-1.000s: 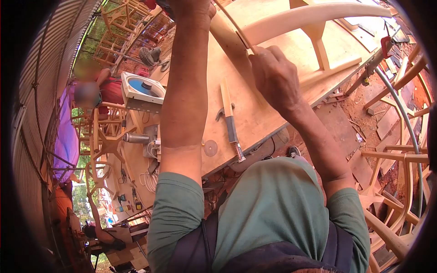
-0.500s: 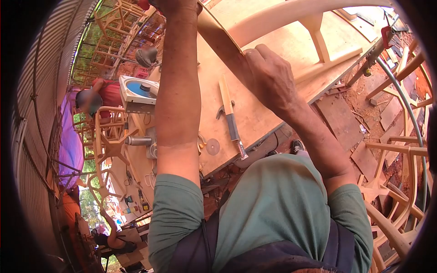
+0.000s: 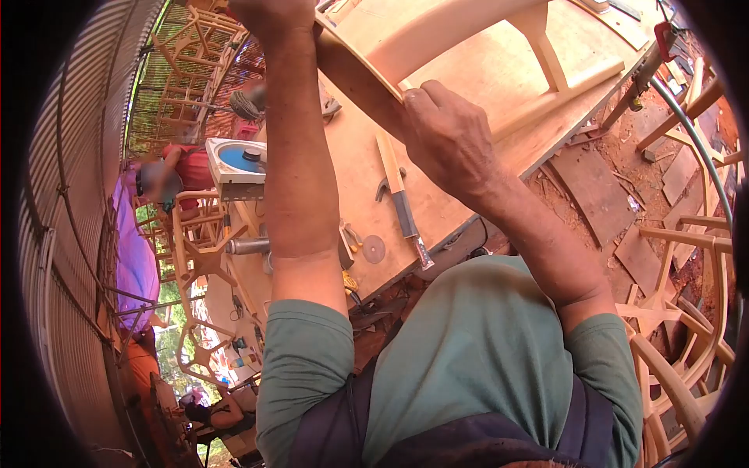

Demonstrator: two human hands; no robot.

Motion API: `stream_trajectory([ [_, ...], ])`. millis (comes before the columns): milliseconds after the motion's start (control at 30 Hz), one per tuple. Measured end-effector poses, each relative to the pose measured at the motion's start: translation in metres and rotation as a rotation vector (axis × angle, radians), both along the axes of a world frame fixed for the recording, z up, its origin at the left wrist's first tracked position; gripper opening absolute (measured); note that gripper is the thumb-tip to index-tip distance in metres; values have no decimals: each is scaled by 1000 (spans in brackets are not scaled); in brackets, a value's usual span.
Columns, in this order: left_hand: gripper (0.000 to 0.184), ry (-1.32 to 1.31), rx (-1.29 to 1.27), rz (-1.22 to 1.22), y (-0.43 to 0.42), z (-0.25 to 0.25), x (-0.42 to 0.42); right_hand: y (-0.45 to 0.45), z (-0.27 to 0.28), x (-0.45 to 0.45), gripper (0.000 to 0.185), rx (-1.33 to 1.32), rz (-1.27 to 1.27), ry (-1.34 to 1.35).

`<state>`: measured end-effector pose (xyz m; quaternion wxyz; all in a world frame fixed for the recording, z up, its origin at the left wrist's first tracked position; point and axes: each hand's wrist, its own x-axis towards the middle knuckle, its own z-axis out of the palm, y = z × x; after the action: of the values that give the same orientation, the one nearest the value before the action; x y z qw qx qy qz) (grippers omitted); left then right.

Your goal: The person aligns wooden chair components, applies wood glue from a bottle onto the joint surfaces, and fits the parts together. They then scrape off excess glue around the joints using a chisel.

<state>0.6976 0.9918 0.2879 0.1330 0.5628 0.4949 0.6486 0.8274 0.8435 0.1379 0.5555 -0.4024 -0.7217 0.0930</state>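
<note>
Here, a thin strip (image 3: 360, 53) slants between the person's 2 hands over the table (image 3: 355, 164), its pale edge running from the upper left down to the right hand (image 3: 449, 136). The right hand is closed, fingers curled about the strip's lower end. The left hand (image 3: 277, 15) is at the top border, beside the strip's upper end; its fingers are cut off by the border, so how far open it is and whether it grips anything cannot be told. A dark surface runs along the strip's lower side, and whether the 2 are 1 piece is unclear.

Just beyond the strip, on the side away from the person, a curved rail (image 3: 445, 35) rises to the upper right, near the right hand. A hammer (image 3: 382, 189) lies on the table below the strip, apart from both hands. Nearer the table's edge is a flat round disc (image 3: 374, 249). Left of the left forearm stands a white box (image 3: 236, 187) with a blue round top. Farther left is another person (image 3: 193, 168) in red.
</note>
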Motion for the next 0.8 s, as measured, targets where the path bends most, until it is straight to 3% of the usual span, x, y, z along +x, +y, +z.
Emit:
stream_trajectory([
  [300,24,-92,2,-104,6,0,-7,1,-5,1,12,-3,6,-63],
  [367,37,-165,-60,-136,13,5,-23,-2,-10,1,22,-78,39,17],
  [400,42,-56,-96,-183,11,7,-28,-4,-12,1,27,-117,60,58],
  [533,47,-184,-176,-300,4,7,-40,-11,-6,16,60,-208,133,377],
  [733,39,-103,-123,-113,-28,-2,7,1,-1,18,56,-368,272,491],
  [800,44,8,-80,-62,-28,-3,11,2,-3,17,52,-377,305,504],
])
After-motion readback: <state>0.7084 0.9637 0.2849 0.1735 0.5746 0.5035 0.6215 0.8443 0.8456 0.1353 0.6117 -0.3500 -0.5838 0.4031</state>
